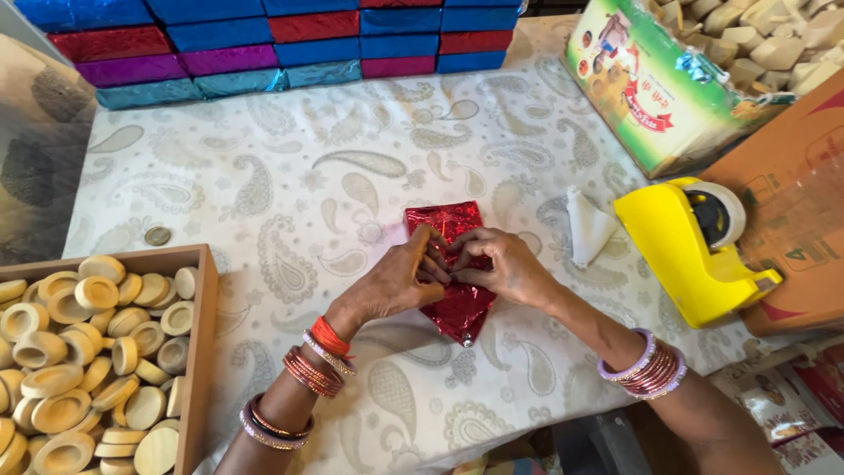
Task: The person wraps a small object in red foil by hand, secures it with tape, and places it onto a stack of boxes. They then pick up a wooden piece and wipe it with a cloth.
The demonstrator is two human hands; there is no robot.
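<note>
A small box half wrapped in shiny red foil paper [454, 224] lies in the middle of the paisley-patterned tablecloth [290, 167]. My left hand [400, 277] presses down on its left side, fingers folded over the foil. On the right side my right hand [501, 264] pinches and folds the foil, fingertips meeting the left hand's. A pointed flap of foil sticks out toward me below the hands. Both wrists wear several bangles.
A wooden tray [200, 343] of round wooden pieces sits at the near left. Stacked foil-wrapped boxes [264, 44] in blue, red and purple line the far edge. A yellow tape dispenser [690, 251], a white paper scrap [587, 227], a coin [158, 235] and a carton of wooden blocks [668, 79] lie around.
</note>
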